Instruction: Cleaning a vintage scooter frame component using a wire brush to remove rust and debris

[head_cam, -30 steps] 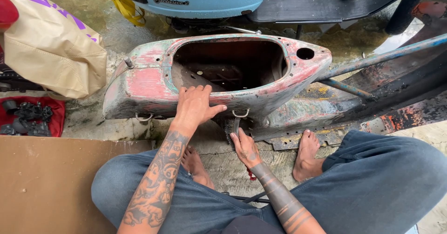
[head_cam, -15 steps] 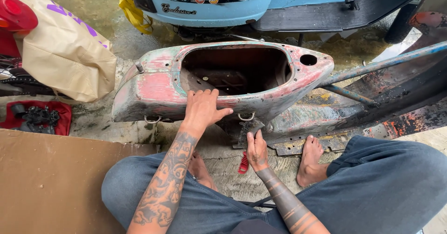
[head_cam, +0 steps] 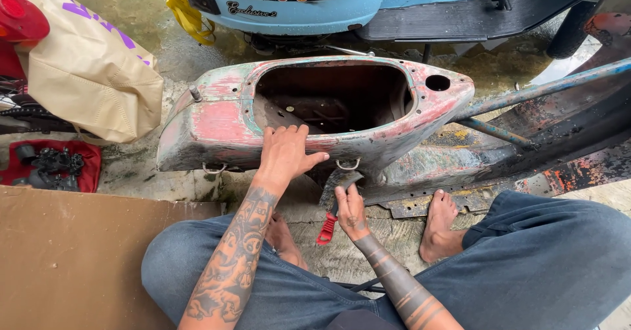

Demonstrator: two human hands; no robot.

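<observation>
An old scooter body shell point(head_cam: 217, 123), with peeling red and pale green paint, lies on the wet concrete in front of me. My left hand point(head_cam: 286, 154) rests flat on its near side wall, fingers spread. Lower down, my right hand point(head_cam: 351, 210) grips a tool with a red handle point(head_cam: 326, 228) and a dark blade, held against the underside of the shell near a metal hook point(head_cam: 348, 165). I sit cross-legged in jeans with bare feet point(head_cam: 437, 228).
A light blue scooter point(head_cam: 368, 1) stands behind the shell. A beige cloth bag point(head_cam: 92, 73) hangs at left over a red tray of dark parts point(head_cam: 49, 165). Brown cardboard point(head_cam: 72, 258) lies at lower left. A rusty frame with blue tubes point(head_cam: 539, 123) extends right.
The view has shifted down and left. My right hand now grips the red-handled tool and has raised its blade to the shell's underside. The left hand stays on the shell.
</observation>
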